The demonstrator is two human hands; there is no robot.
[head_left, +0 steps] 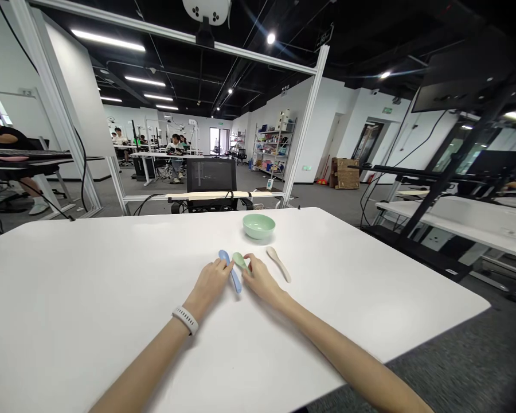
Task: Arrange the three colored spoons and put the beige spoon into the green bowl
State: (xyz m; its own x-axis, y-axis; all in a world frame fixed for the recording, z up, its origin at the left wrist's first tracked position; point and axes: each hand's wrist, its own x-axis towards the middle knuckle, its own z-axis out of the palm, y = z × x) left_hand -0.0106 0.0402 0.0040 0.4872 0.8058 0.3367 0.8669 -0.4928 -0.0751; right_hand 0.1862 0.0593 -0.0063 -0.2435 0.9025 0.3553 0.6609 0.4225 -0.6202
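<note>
The left hand [209,284] half-covers a blue spoon [236,280], the right hand [263,282] a green spoon [239,260]; grips unclear.

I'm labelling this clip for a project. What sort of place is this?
Probably an open-plan lab or data-collection workspace. It shows rows of white desks with a seated person at work, a metal frame carrying an overhead camera, and a storage shelf by the far wall.
</note>
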